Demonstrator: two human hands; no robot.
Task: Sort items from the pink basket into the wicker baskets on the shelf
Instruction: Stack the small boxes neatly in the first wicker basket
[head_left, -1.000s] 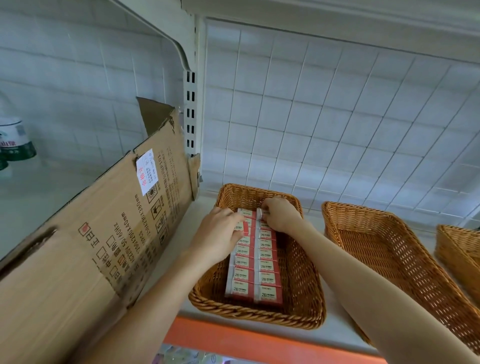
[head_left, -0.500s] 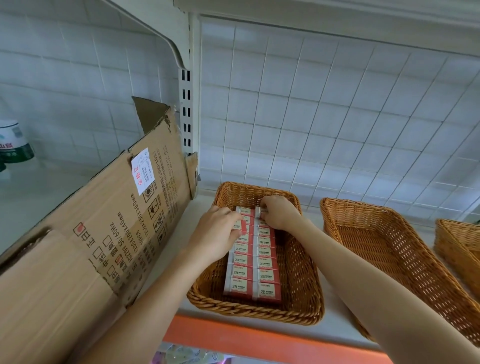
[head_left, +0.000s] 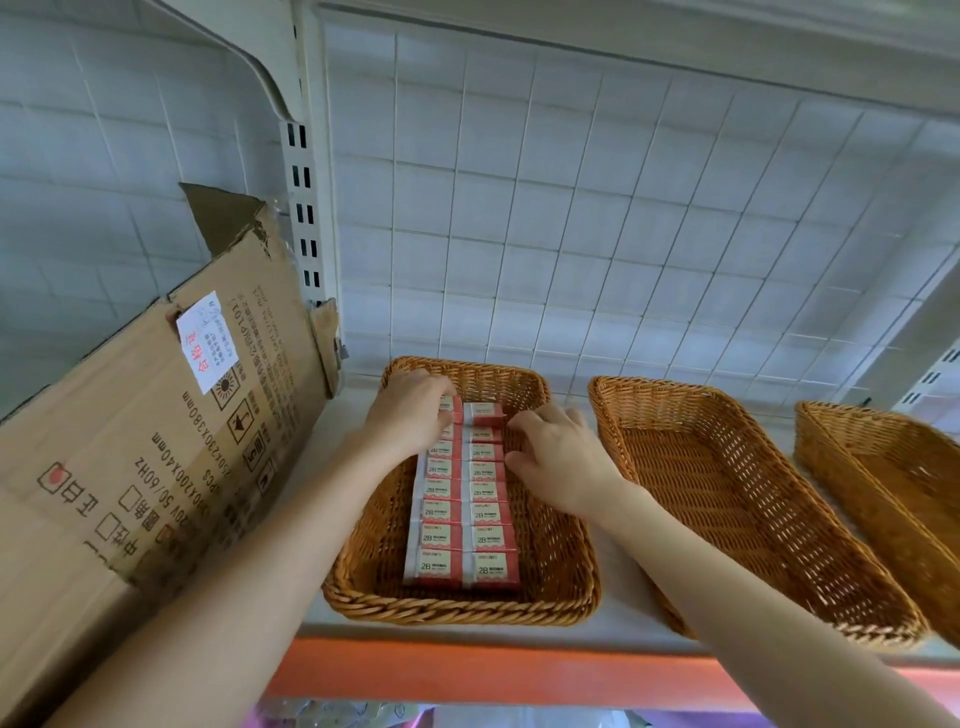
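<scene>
- carton (head_left: 156, 467): leans beside first basket (head_left: 467, 610), idle.
- left hand (head_left: 410, 410): now at far end of left row of boxes (head_left: 462, 512), fingers bent over end box; gripping or pressing, can't tell.
- boxes: two rows inside first basket.
- right hand (head_left: 563, 460): shifted from far end to right row's flank, fingers loose, holding nothing.
- read: squaring rows, batch placed.
- second basket (head_left: 727, 493), third basket (head_left: 883, 467): empty.

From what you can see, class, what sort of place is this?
Probably a shop or its stockroom: slotted shelf upright, wicker baskets lined along the shelf, one holding neat rows of identical 2B-labelled boxes.
</scene>
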